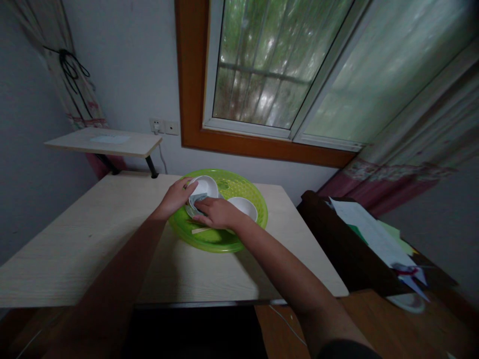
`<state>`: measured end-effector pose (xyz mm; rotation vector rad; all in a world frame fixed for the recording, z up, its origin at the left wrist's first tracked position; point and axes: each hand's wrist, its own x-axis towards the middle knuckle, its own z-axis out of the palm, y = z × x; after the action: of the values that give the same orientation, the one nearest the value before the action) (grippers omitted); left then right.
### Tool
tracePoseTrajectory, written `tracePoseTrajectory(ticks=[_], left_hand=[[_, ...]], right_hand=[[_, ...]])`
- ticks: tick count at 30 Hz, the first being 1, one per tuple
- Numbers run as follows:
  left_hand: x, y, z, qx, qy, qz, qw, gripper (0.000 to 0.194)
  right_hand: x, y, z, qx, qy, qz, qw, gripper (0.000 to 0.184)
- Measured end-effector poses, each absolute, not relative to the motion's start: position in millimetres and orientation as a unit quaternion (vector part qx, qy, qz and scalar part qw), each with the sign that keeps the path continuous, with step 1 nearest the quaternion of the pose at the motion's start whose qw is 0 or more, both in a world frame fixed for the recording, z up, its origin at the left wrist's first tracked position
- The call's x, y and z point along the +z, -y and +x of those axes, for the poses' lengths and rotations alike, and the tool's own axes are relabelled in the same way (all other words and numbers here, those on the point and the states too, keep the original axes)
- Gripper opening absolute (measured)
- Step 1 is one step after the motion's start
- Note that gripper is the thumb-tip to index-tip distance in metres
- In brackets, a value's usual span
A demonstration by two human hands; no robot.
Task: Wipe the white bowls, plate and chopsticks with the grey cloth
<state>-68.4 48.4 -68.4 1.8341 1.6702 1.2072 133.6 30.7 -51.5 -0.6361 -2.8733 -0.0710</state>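
My left hand (177,197) grips the left rim of a white bowl (206,185), which leans with its inside towards me. A greyish cloth (197,198) lies against the bowl's near side, and the fingers of my right hand (215,211) press on it. Under the bowl shows part of a pale dish (190,211), mostly hidden. Right of my right wrist is a second white bowl (246,206). A pair of light chopsticks (199,230), partly covered by my right hand, lies near the front. All of this is on a round green tray (213,248).
The tray stands on a pale wooden table (112,239). A small raised shelf (127,144) on black legs is at the back left. Behind is a wall with a socket (157,124) and a window. A dark brown piece of furniture (337,249) with papers (370,229) stands right.
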Motion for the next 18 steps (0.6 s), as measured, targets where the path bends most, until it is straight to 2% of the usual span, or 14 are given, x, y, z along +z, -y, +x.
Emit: tracePoseTrajectory(ticks=[8, 18], left_hand=[[-68.5, -49.0, -69.5, 0.438, -0.573, 0.670, 0.177, 0.051], [-66.3, -46.0, -69.1, 0.445, -0.588, 0.641, 0.213, 0.055]], right_hand=[[-55.1, -32.0, 135.1, 0.013, 0.971, -0.213, 0.110, 0.062], [-53.2, -39.3, 130.8, -0.065, 0.932, -0.346, 0.087, 0.054]])
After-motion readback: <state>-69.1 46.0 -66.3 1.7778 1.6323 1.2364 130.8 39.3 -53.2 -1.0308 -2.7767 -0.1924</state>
